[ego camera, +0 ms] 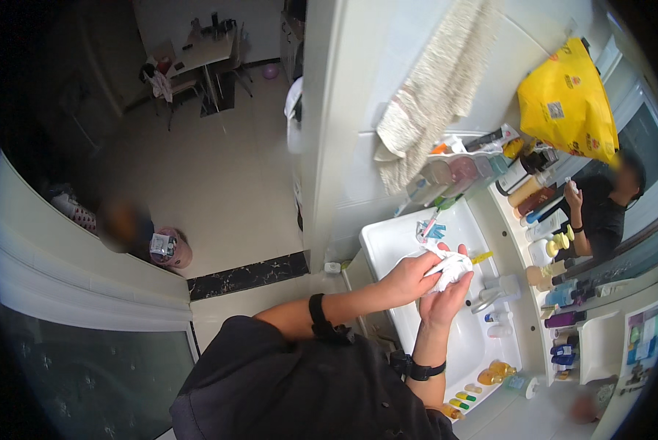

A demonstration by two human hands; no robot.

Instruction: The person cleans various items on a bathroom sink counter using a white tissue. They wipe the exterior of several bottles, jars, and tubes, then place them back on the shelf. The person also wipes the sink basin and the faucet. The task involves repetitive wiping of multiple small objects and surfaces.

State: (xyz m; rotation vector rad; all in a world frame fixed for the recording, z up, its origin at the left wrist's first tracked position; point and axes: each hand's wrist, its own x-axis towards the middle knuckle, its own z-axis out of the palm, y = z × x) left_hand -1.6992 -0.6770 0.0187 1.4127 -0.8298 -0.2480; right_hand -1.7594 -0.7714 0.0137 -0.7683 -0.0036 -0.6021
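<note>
Over the white washbasin [384, 236], my two hands meet around a crumpled white cloth or tissue [454, 269]. My left hand [411, 275] pinches its near side between thumb and fingers. Cupped beneath and beside it, my right hand [443, 303] has its fingers curled up around the wad. A silver-grey faucet [496, 294] stands just beyond my right hand. Past my fingertips, a yellow object [481, 257] lies on the basin. Light blue items [433, 230] and a pink-handled toothbrush [431, 224] are at its far left corner.
A shelf [505, 234] of bottles runs below the mirror [598, 209]. Toothbrush cups [461, 170], a beige towel [439, 82] and a yellow bag [568, 104] hang nearby. Small bottles [496, 374] line the basin's right end. A pink bin [172, 250] stands beyond the dark threshold [249, 276].
</note>
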